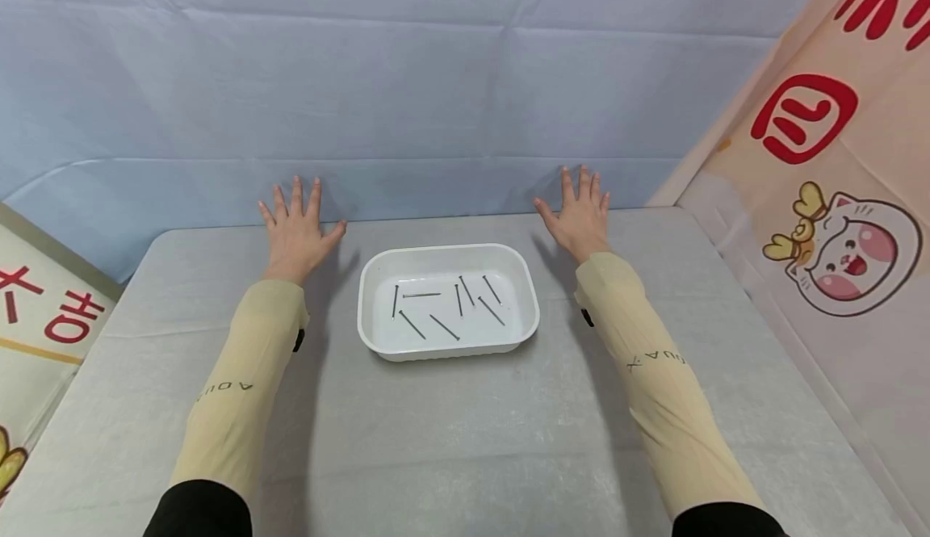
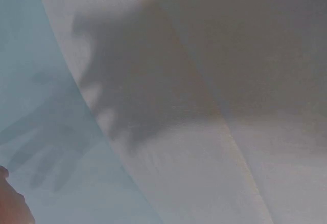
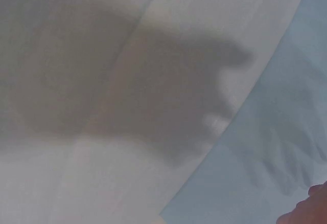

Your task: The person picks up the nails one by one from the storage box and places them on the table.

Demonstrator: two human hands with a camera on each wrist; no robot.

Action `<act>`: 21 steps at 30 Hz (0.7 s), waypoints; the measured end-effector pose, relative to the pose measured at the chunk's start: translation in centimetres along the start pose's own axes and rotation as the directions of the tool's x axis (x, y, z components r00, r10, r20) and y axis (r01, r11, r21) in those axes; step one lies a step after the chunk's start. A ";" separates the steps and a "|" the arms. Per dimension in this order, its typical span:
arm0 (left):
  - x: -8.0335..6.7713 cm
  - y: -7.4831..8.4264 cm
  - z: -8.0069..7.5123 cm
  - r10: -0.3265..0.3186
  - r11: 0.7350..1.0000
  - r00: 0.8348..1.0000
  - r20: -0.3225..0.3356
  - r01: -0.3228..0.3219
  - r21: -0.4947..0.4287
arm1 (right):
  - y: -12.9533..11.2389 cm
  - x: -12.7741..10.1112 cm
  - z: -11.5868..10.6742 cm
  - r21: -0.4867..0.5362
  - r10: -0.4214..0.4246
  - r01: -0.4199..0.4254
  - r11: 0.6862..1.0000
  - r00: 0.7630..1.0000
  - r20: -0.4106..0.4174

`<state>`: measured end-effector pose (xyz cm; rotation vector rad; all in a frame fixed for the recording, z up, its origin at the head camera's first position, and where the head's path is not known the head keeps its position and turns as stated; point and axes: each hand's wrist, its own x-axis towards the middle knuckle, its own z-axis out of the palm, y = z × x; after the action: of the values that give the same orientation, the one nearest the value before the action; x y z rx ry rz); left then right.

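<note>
A white rectangular tray (image 1: pixel 448 347) stands on the grey-covered table, with several thin dark nails (image 1: pixel 421 295) lying scattered inside it. To the tray's left and beyond it, my left hand (image 1: pixel 296 238) is held with its fingers spread, holding nothing. My right hand (image 1: pixel 579 218) is spread in the same way to the right of the tray, also holding nothing. Only a sliver of the left hand (image 2: pixel 14 203) shows in the left wrist view, over the hand's shadow. The right wrist view likewise catches just an edge of the right hand (image 3: pixel 306 208).
A pale blue cloth wall (image 1: pixel 407 93) rises behind the table (image 1: pixel 450 440). At the right stands a printed panel (image 1: pixel 821 238) with red characters and a cartoon face. Another printed panel (image 1: pixel 43 343) borders the left side.
</note>
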<state>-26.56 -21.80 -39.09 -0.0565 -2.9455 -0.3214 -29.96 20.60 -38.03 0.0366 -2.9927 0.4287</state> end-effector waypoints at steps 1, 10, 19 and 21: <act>0.0 0.0 0.0 0.000 1.000 1.000 0.000 0.000 0.001 | 0.0 0.0 0.0 0.000 0.000 0.000 1.000 1.000 0.000; 0.1 0.2 -0.1 0.010 1.000 1.000 0.013 -0.010 0.005 | 0.0 -0.1 -0.5 -0.012 -0.014 0.014 1.000 1.000 0.005; 0.0 0.6 -0.7 0.054 0.998 0.995 0.078 -0.052 -0.031 | -0.1 0.0 -1.2 -0.037 -0.075 0.074 0.997 0.997 -0.007; 0.0 0.8 -1.0 0.070 0.997 0.993 0.094 -0.067 -0.033 | -0.2 0.0 -1.3 -0.041 -0.088 0.088 0.995 0.996 -0.011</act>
<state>-26.32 -21.28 -38.01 -0.1815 -3.0247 -0.3616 -29.82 20.74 -36.71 0.1606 -2.9719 0.3574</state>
